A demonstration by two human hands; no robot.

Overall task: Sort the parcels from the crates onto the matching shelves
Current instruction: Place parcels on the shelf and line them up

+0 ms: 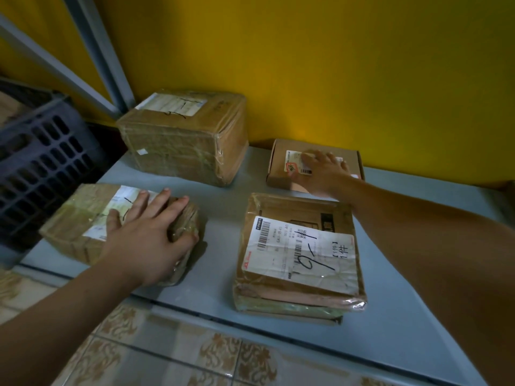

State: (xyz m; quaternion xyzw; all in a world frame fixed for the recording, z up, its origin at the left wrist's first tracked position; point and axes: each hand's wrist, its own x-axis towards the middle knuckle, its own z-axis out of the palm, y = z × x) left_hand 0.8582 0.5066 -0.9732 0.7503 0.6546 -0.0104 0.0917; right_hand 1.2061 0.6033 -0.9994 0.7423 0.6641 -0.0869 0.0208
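Four brown parcels are sitting on the pale blue-grey shelf (223, 207) against the yellow wall (334, 65). You are laying your left hand (145, 235) flat on top of the tape-wrapped parcel (80, 215) at the near left corner. The fingers are spreading straight across its white label, the little finger is bending over its right end, and nothing is clenched. You are reaching your right hand (320, 174) past the middle to the small flat box (278, 162) at the back right, just beside the wall. The palm and relaxed fingers are resting on its label, pressing rather than grasping.

Between your arms, the flat parcel marked "9-1" (298, 260) is lying near the front edge, untouched by either hand. The large taped box (184, 140) is standing at the back left, apart from the others. A dark slotted crate (41, 168) is sitting to the left of the shelf, and patterned floor tiles (167, 352) are showing below it.
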